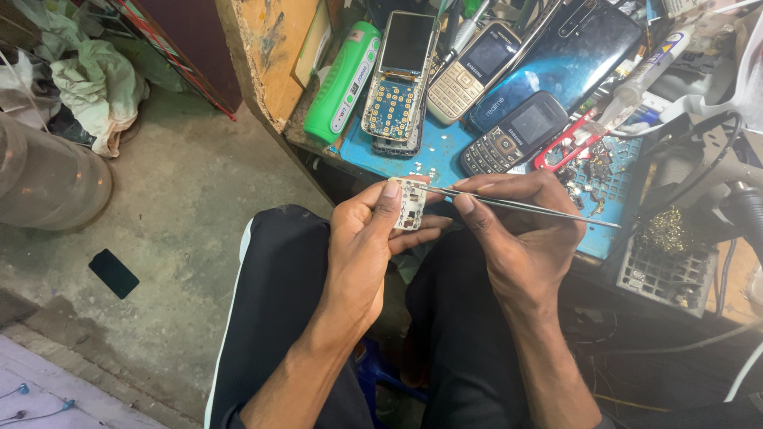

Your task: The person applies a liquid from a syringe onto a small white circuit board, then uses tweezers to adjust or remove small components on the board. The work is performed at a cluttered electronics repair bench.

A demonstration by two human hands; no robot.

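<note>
Above the person's lap, at the near edge of a cluttered blue work mat (445,155), the left hand (362,246) is closed around a small white rectangular circuit board (409,204), thumb pressed on its near face and fingers curled behind it. Just right of that hold, the right hand (517,230) pinches a pair of thin grey metal tweezers (517,205) between thumb and fingers; the tips touch the board's upper edge, and the long shaft runs out to the right past the knuckles. Beyond the two hands, on the mat, lie a stripped keypad phone with a bare blue button board (395,87), a beige keypad phone (469,71), a dark keypad phone (513,131) and a glossy blue smartphone back cover (572,56). Farther left of the held board stands a green cylindrical torch (346,79). Well to the right sits a brass-wool tip cleaner (666,230).
</note>
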